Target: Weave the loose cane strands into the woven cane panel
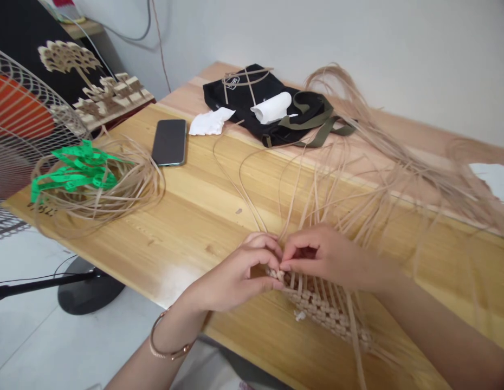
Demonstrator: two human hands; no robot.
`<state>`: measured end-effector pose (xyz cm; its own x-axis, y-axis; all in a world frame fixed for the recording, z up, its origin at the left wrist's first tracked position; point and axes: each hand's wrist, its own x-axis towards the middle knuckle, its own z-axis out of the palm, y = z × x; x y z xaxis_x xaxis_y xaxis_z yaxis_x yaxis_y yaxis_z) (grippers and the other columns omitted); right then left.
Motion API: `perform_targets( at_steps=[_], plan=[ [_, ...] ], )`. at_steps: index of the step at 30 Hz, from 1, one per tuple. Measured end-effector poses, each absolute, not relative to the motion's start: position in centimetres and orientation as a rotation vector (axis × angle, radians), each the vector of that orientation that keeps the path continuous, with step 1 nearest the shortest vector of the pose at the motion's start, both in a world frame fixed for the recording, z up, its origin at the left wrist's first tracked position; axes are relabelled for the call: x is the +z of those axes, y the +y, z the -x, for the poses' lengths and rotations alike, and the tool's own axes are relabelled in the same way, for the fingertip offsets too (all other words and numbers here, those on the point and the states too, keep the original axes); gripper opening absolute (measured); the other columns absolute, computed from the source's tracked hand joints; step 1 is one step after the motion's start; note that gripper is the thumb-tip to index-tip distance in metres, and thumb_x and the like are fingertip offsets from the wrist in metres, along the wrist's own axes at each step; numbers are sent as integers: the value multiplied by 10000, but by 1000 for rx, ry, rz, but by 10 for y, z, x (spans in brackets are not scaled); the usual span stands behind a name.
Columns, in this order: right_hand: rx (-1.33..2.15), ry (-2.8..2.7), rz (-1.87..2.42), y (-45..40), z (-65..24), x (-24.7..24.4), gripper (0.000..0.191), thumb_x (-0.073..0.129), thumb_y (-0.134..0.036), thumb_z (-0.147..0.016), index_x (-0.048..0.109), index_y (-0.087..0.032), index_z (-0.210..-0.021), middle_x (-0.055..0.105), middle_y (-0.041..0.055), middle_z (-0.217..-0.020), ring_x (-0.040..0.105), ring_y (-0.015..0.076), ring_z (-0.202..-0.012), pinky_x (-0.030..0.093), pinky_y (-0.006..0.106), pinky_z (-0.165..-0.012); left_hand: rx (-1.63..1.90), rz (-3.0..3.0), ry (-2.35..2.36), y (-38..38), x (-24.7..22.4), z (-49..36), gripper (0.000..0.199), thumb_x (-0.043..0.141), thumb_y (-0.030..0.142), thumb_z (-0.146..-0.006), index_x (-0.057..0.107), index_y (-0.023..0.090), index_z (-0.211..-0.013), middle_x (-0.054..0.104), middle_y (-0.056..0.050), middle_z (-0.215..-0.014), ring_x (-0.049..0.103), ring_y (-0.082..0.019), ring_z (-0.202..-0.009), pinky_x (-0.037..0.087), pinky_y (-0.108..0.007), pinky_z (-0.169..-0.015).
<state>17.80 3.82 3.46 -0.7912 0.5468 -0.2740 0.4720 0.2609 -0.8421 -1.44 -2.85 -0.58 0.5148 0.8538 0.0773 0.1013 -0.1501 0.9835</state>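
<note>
A partly woven strip of pale, flat cane-like strands (327,311) lies near the front edge of the wooden table, with many loose strand ends fanning out behind it. My left hand (246,268) pinches the strip's left end between thumb and fingers. Right beside it, my right hand (312,254) is closed in a pinch at the same corner, thumb and forefinger meeting on a strand. The fingertips of both hands nearly touch. The exact crossing they hold is partly hidden by the fingers.
On the wooden table (182,216) lie a coil of strands (142,179) with green ribbon (79,168), a dark phone (169,142), crumpled white paper (211,121) and a black bag (244,89). Long loose strands (398,157) spread at right. A fan (28,119) stands left.
</note>
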Motion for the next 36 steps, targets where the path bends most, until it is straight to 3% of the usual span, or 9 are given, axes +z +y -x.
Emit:
perform_targets(
  at_steps=[10, 28, 33, 36],
  plan=[
    [947, -2681, 1212, -9, -180, 37, 181, 527, -150, -871, 623, -180, -720, 626, -7, -622, 527, 126, -536, 335, 239, -526, 773, -1712, 920, -32, -6, 16, 38, 604, 175, -863, 594, 207, -845, 580, -61, -1051, 468, -212, -1184, 371, -387, -1045],
    [930, -2663, 1350, -13, -178, 36, 134, 526, -163, -892, 635, -188, -817, 664, -4, -676, 581, 151, -587, 363, 254, -548, 711, -2211, 1109, -43, 1, 18, 129, 565, 200, -894, 583, 181, -1020, 623, -65, -998, 521, -217, -1000, 425, -379, -895],
    [637, -2633, 1077, -5, -184, 40, 230, 423, -100, -916, 638, -122, -996, 674, 88, -856, 608, 220, -770, 422, 330, -658, 760, -2114, 1083, -44, -1, 18, 178, 571, 186, -886, 551, 205, -1062, 611, -73, -1058, 514, -223, -1034, 428, -387, -901],
    [562, -2608, 1011, -4, -187, 45, 236, 414, -77, -902, 645, -112, -934, 626, 90, -830, 564, 221, -752, 419, 353, -658, 788, -2052, 1056, -44, -2, 20, 197, 583, 182, -878, 546, 213, -1069, 603, -69, -1060, 507, -220, -1051, 420, -386, -922]
  ],
)
